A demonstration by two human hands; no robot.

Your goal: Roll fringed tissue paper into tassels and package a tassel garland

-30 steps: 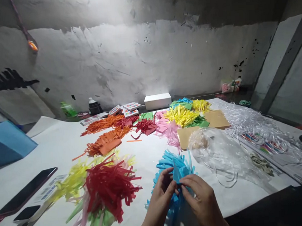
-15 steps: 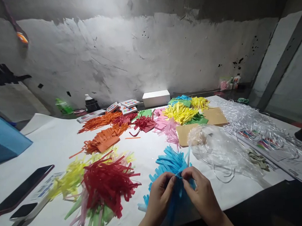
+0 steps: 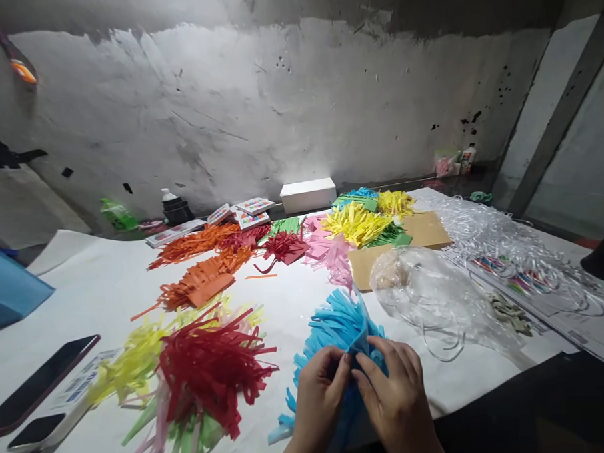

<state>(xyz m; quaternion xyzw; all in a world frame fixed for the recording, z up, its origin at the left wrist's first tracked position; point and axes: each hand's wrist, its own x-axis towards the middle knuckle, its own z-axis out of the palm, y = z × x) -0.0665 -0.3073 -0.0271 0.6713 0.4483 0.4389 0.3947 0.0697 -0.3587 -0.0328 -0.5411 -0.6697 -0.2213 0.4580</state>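
Note:
A bundle of blue fringed paper (image 3: 336, 322) lies at the front centre of the white-covered table, under and between my hands. My left hand (image 3: 322, 389) pinches the blue paper between thumb and forefinger. Close beside it on the right, my right hand (image 3: 396, 389) has its fingers bent over the same blue paper, thumb and forefinger at the gathered middle. A blue strip stands up above the fingertips. The lower part of the bundle is partly hidden by both hands.
Red fringed paper (image 3: 213, 370) lies left of my hands, with orange fringe (image 3: 199, 281) behind. A clear plastic bag (image 3: 435, 301) is at the right. A phone (image 3: 43, 385) lies far left, and a white box (image 3: 308, 195) stands by the wall.
My right hand has turned, its fingers now reaching further over the blue paper towards my left hand. The blue strip has shifted left. The whole view has moved slightly.

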